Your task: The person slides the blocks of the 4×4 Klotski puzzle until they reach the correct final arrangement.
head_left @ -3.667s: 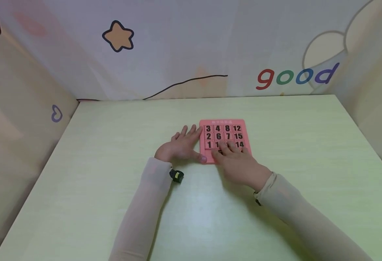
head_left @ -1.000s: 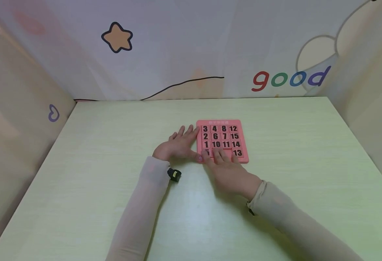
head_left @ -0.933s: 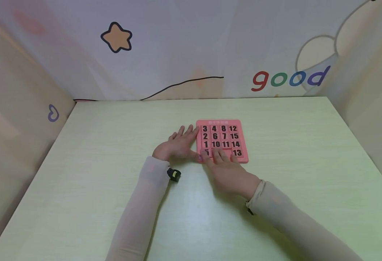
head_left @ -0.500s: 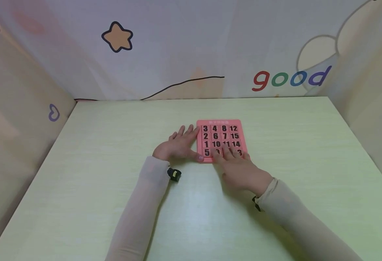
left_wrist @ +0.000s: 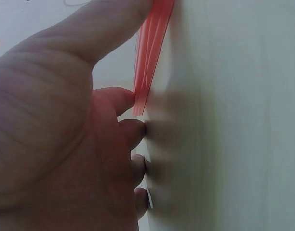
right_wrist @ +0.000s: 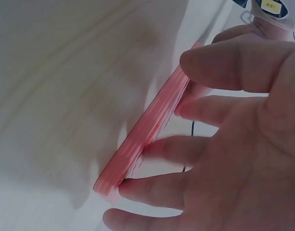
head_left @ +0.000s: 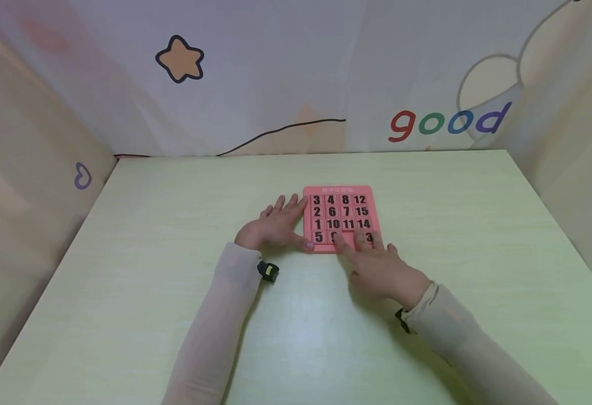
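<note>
A pink number slide puzzle [head_left: 306, 225] lies flat on the table with black-numbered tiles. Its bottom row reads 5, 9, a bare slot and 13, the last partly covered by fingers. My left hand [head_left: 270, 232] rests at its left side, fingers spread, thumb on the front left corner and index fingertip at the upper left edge. My right hand [head_left: 382, 270] reaches over the front right with fingers extended. Its index fingertip touches the 9 tile [head_left: 330, 237], and other fingertips lie over the 13 tile [head_left: 369, 238]. In the right wrist view the puzzle's side [right_wrist: 142, 132] shows behind these fingers.
The pale green table [head_left: 149, 253] spreads around the puzzle. A printed cloth backdrop [head_left: 275, 67] with a star and the word "good" stands behind it, with cloth sides at left and right. A small black device [head_left: 269, 271] sits on the left wrist.
Since the oldest frame, the bare slot has gone from the bottom row's left end to its third place, with 5 and 9 left of it. My right hand has lately shifted right; the left stays.
</note>
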Demonstrator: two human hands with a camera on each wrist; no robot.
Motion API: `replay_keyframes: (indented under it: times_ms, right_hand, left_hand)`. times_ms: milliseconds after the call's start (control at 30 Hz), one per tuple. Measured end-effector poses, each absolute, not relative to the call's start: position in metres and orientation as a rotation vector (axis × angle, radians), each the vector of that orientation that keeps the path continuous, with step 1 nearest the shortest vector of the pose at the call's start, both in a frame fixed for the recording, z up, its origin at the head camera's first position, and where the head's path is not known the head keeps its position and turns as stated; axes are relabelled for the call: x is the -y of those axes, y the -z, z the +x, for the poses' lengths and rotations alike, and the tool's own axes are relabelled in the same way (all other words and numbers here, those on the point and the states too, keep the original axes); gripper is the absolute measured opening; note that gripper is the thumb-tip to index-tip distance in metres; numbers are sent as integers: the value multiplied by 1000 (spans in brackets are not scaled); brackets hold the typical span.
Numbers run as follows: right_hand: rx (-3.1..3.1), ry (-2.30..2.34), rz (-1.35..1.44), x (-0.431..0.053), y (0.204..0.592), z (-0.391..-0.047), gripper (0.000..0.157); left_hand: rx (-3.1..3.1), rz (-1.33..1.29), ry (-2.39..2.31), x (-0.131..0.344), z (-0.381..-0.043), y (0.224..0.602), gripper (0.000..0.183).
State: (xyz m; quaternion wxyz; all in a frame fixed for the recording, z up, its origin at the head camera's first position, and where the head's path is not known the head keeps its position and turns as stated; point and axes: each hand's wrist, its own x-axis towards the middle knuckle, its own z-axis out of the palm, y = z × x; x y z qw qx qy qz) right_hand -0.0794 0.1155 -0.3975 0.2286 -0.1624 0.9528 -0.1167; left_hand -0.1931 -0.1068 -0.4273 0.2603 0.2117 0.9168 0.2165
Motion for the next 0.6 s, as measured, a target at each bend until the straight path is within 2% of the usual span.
replay_keyframes:
  times_ms: [600]
  right_hand:
    - [-2615, 440, -545, -110, 400, -78, 71]
  left_hand:
    - [-2491, 599, -552, 107, -194, 430, 113]
